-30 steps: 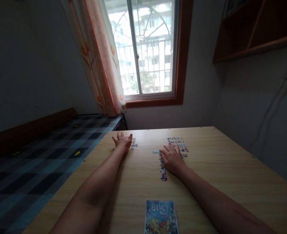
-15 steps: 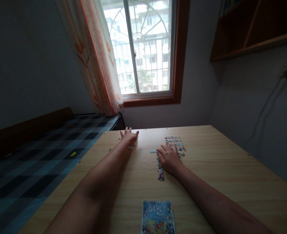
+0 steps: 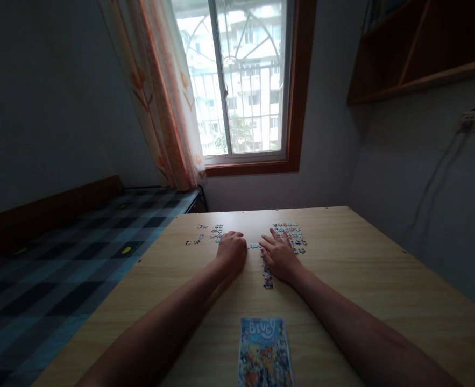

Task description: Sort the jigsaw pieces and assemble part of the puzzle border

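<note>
My left hand (image 3: 231, 249) rests on the wooden table (image 3: 362, 274) with fingers curled; whether it holds a puzzle piece is hidden. It sits just left of a short row of joined pieces (image 3: 255, 246). My right hand (image 3: 279, 257) lies flat, fingers spread, on the joined strip of puzzle pieces (image 3: 267, 278) that runs toward me. Loose pieces (image 3: 210, 234) lie scattered to the left of my left hand. Another cluster of pieces (image 3: 290, 232) lies beyond my right hand.
A colourful picture card (image 3: 265, 352) lies on the table near me. A bed with a checked cover (image 3: 71, 252) stands along the table's left side. Behind the table are a window (image 3: 245, 80), a curtain (image 3: 160, 91) and a wall shelf (image 3: 418, 48).
My left hand has come back from the far loose pieces and moved right, beside the row of joined pieces, its fingers now curled. My right hand has stayed on the strip.
</note>
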A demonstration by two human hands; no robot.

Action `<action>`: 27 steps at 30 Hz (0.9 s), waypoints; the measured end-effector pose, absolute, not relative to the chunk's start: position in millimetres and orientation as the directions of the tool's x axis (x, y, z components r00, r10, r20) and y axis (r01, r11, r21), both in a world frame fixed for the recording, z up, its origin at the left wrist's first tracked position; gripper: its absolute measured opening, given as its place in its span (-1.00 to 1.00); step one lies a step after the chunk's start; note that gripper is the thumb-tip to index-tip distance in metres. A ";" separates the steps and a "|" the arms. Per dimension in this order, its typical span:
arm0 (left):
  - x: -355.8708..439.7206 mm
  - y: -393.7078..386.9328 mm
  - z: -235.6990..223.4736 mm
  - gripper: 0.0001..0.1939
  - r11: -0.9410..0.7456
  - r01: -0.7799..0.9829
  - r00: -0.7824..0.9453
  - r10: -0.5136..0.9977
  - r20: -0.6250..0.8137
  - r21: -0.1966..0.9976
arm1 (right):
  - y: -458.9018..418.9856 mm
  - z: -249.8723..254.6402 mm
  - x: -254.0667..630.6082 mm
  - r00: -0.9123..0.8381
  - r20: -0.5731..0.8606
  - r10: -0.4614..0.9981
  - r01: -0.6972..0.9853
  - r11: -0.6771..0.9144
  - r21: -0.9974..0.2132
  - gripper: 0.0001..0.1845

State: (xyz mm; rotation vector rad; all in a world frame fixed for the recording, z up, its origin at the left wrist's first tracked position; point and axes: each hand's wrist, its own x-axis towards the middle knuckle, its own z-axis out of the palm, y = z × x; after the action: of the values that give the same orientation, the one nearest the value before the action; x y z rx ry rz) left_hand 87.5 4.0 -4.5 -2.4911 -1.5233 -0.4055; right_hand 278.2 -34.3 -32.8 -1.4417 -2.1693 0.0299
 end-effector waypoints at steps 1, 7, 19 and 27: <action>86.9 2.7 -4.8 -0.81 -0.442 0.897 0.412 0.845 0.340 0.013 | -35.1 -32.6 277.6 -0.297 0.413 0.861 0.851 0.434 -0.294 -0.60; 77.0 8.1 -9.0 -0.80 -0.490 0.870 0.445 0.829 0.338 0.055 | -37.2 -30.7 274.0 -0.356 0.286 0.889 0.864 0.430 -0.261 -0.51; 78.8 8.8 -2.7 -0.79 -0.484 0.875 0.459 0.840 0.288 0.018 | -34.1 -31.8 274.7 -0.356 0.135 0.925 0.889 0.379 -0.256 -0.48; 80.0 18.0 -18.1 -0.85 -0.465 0.874 0.400 0.852 0.338 0.137 | -34.9 -30.4 274.7 -0.354 0.126 0.927 0.892 0.375 -0.254 -0.48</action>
State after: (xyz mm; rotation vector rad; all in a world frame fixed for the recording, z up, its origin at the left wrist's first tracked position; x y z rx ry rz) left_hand 80.0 18.0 -18.1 -2.5768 -1.5904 -0.5638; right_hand 274.7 -34.9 -30.4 -1.6160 -2.3891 0.2056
